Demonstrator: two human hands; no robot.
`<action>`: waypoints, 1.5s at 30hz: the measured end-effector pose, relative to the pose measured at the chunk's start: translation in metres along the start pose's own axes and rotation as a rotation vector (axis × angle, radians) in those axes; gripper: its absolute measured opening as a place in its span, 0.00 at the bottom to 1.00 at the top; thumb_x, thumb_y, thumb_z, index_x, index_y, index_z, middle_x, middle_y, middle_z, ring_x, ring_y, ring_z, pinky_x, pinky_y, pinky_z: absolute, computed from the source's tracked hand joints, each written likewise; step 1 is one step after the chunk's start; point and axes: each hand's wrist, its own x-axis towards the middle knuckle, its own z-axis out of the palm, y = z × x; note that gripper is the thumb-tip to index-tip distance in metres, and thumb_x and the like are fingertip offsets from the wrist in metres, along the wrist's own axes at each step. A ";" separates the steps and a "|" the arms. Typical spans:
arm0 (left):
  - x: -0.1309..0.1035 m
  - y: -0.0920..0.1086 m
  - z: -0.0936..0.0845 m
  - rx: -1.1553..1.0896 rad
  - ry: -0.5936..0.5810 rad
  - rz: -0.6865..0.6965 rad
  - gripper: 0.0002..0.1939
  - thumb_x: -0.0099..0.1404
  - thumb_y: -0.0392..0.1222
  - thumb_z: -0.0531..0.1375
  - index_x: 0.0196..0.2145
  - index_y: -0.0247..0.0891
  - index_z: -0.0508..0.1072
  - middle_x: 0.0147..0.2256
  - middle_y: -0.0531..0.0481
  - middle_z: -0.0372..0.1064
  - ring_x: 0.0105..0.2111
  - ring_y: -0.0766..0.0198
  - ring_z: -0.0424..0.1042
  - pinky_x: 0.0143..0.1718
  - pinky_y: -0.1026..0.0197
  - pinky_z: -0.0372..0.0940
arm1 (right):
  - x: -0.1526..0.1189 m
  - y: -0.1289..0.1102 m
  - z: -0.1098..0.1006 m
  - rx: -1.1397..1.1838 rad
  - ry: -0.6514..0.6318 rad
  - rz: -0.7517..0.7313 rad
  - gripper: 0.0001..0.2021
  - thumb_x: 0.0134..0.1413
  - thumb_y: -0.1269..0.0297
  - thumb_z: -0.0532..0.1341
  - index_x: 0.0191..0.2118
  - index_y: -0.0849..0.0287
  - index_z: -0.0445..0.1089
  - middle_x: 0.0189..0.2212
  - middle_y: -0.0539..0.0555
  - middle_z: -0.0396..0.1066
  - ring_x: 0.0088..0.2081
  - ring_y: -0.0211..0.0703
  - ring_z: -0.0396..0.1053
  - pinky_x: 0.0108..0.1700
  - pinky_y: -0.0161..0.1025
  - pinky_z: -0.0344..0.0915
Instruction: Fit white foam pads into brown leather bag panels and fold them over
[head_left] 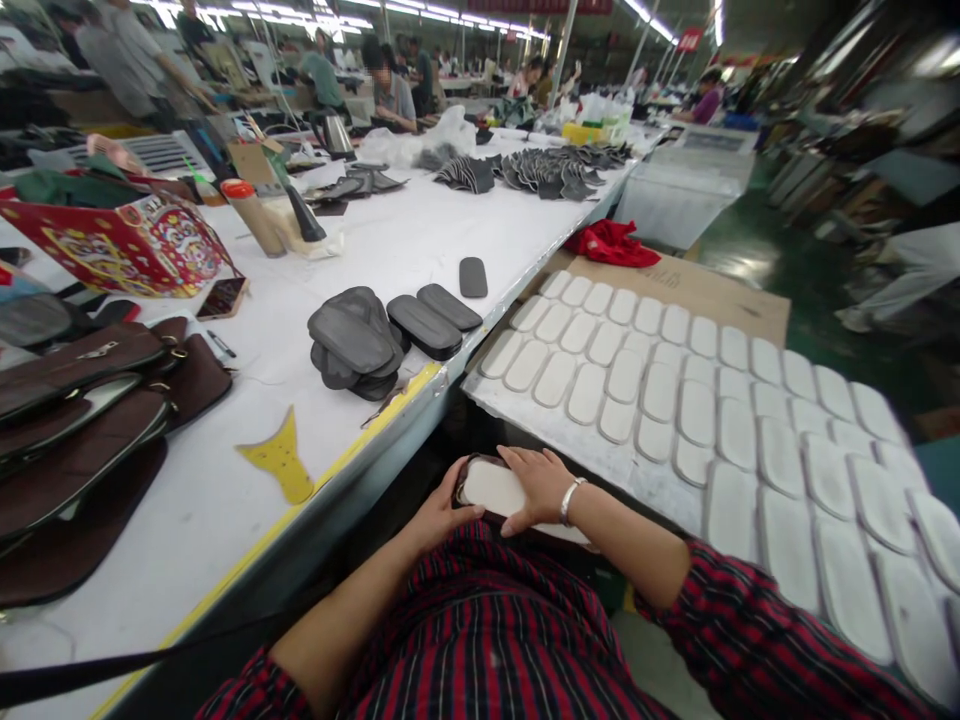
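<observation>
Near the bottom middle, a dark piece with a white oval pad [491, 487] on it rests close to the body. My left hand [444, 508] grips its left end, thumb on the near side and fingers around the far edge. My right hand [538, 487] lies over the right part of the pad, fingers spread on its top; a silver bracelet is on the wrist. Rows of white oval pads [660, 390] cover a low board to the right. A pile of dark grey oval pieces [352, 335] sits on the white table, beside two shorter stacks [424, 325].
The white table [247, 370] has a yellow-taped edge. On it are a yellow template [283, 460], brown bags [82, 430], a red box [127, 240], a phone [223, 298] and a glue bottle [253, 218]. Red cloth [615, 243] lies beyond the board. People work in the background.
</observation>
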 end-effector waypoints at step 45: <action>0.004 0.052 0.081 1.159 -0.245 0.824 0.47 0.52 0.61 0.59 0.62 0.39 0.45 0.61 0.37 0.44 0.61 0.47 0.42 0.59 0.39 0.38 | -0.124 0.026 0.018 1.409 0.684 0.166 0.14 0.54 0.56 0.51 0.45 0.57 0.57 0.32 0.52 0.70 0.27 0.40 0.68 0.33 0.40 0.67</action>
